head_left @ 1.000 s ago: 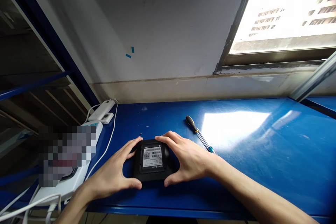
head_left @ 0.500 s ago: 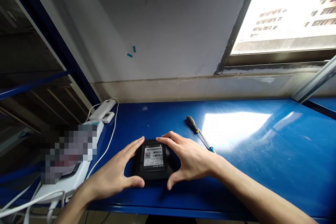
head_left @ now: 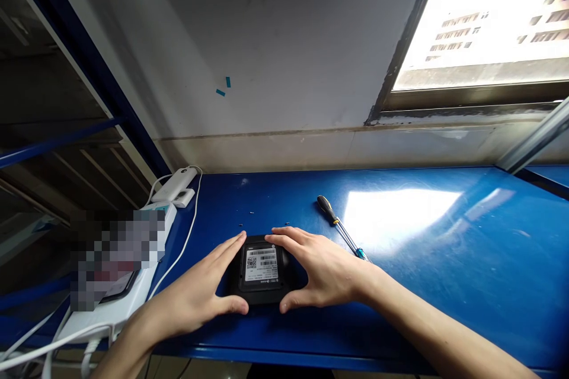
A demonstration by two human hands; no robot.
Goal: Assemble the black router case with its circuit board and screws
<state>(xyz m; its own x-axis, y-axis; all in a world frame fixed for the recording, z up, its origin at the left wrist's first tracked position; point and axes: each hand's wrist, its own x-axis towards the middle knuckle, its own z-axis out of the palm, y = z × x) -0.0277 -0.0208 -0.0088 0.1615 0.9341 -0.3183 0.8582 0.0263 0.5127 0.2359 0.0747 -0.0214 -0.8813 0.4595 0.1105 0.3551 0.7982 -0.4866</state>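
Observation:
A flat, squarish black electronic device (head_left: 260,296) lies on the blue table with its label side up. On it is a white label (head_left: 255,272) with a QR code and barcodes. My left hand (head_left: 202,284) grips its left side, fingertips at the far edge and thumb at the near edge. On the opposite side, my right hand (head_left: 311,269) holds it the same way, index finger over the far right corner and thumb by the near edge. Small screws (head_left: 252,212) lie loose just beyond the device.
Beyond my right wrist lies a screwdriver (head_left: 328,211) with a black and yellow handle, its shaft end by a teal-handled tool (head_left: 361,253). A white power strip (head_left: 128,302) with cables and a pixelated item stands at left. The blue tabletop (head_left: 444,284) meets a wall behind.
My right thumb has moved up and in against the device's near edge. A screw beyond my right fingers is now visible. The view has shifted slightly.

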